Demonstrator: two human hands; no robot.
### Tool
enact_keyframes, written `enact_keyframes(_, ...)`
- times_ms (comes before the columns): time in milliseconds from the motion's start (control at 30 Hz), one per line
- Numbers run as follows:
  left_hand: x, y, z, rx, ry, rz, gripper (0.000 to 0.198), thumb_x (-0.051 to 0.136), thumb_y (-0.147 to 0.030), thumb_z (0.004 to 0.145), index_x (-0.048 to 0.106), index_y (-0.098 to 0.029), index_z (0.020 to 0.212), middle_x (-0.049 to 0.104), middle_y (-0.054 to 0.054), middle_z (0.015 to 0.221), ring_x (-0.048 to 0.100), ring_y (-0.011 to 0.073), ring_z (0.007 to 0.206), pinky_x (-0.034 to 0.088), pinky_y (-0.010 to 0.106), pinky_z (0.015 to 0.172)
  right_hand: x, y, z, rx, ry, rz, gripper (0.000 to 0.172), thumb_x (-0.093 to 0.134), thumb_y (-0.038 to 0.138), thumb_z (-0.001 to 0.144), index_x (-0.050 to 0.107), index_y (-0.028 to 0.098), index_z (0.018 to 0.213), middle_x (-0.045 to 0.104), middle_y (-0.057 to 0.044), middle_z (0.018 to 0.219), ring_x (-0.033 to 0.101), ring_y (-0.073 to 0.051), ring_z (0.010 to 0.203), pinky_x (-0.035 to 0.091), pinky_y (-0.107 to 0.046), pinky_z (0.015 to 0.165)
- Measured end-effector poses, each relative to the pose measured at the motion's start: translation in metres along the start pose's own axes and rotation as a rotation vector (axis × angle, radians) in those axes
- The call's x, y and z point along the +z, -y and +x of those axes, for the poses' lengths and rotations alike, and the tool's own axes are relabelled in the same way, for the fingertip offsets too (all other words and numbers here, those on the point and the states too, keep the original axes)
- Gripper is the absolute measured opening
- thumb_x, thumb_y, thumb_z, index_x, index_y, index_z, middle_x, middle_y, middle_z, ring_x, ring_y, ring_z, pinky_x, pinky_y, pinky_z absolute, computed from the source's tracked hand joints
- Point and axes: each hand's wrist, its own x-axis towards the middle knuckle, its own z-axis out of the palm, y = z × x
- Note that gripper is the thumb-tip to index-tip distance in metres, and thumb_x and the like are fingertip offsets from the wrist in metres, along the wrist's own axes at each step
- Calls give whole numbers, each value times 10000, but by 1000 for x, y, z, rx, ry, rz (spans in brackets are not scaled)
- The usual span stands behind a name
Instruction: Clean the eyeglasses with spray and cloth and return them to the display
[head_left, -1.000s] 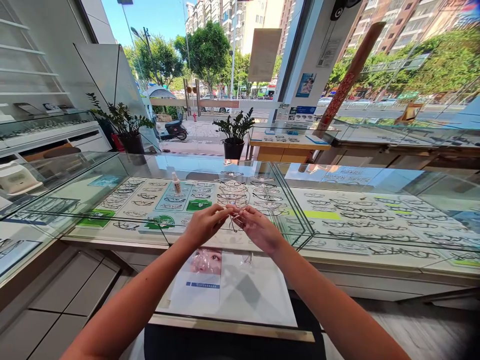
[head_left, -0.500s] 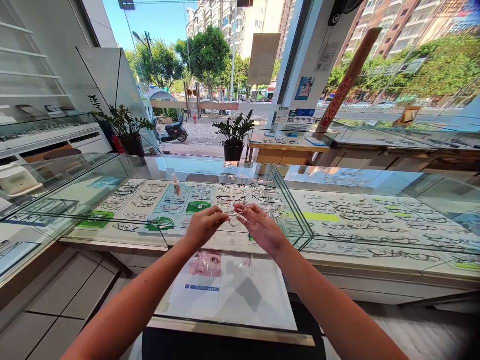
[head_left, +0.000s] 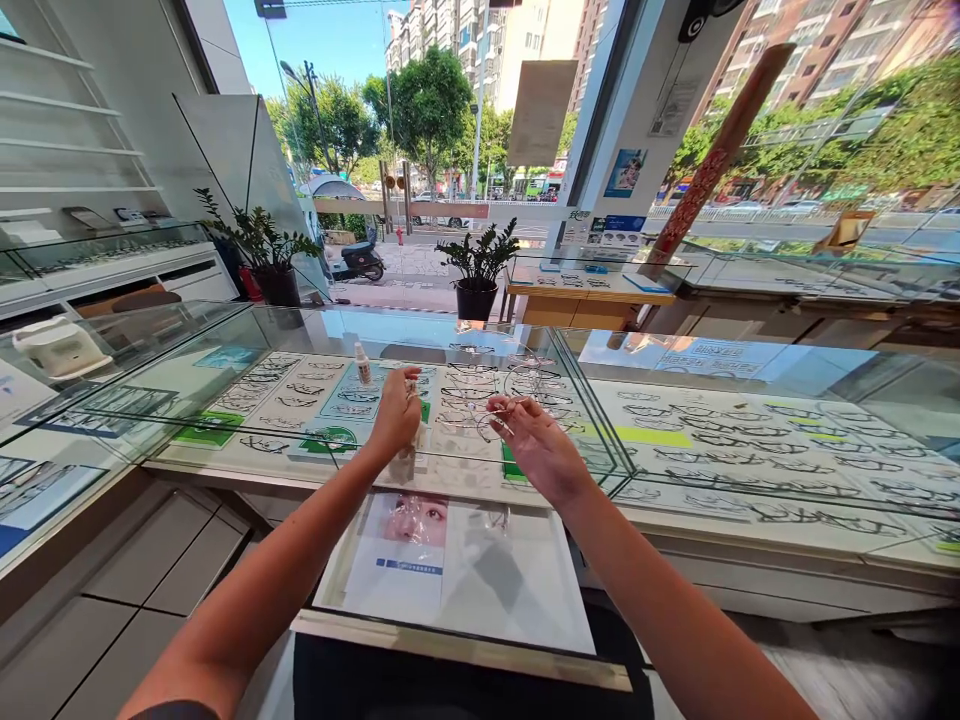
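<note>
- Holding a pair of thin-rimmed glasses (head_left: pixel 486 428) by its fingertips, the right hand (head_left: pixel 536 440) is just right of the middle of the frame, its palm partly turned to the camera.
- The glasses are at the centre of the frame, above the glass tabletop (head_left: pixel 315 325); their fine outline blends with the frames displayed behind, so their exact tilt is hard to tell.
- Left of centre, the left hand (head_left: pixel 399 412) is raised apart from the right one, fingers curled and back of the hand toward the camera; whether anything is pinched in it cannot be told.
- A small spray bottle (head_left: pixel 363 364) stands upright just beyond the left hand, in the centre-left of the frame.
- Rows of eyeglasses (head_left: pixel 720 432) show through the glass, spreading from the centre-left to the right edge of the frame.
- Among them are a round green card (head_left: pixel 332 440) at centre-left and a yellow-green strip (head_left: pixel 652 437) right of centre.
- A printed sheet (head_left: pixel 409 568) with a blue strip lies at lower centre, between the forearms.
- One potted plant (head_left: pixel 480 260) is at upper centre; another plant (head_left: pixel 262 235) is at upper left.
- A white device (head_left: pixel 61 350) sits near the left edge.
</note>
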Motion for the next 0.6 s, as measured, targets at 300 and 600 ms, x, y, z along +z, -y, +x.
enact_keyframes(300,-10,18,37,64,-70,211,539,557,-72,944,558,-178,1472,521,241,1630,428,394,1637,341,615,1358,2,-1,1,6,-14,-21,474,1066,582,696,762,299,924,770,-35,1301,614,-293,1428,448,-492,1281)
enact_keyframes(600,-34,57,66,-423,-321,146,826,758,-335,955,351,-169,1654,465,302,1720,432,462,1646,387,598,1296,6,-1,-5,-48,15,-124,483,1036,630,725,785,296,966,797,-61,1294,643,-304,1395,454,-511,1274)
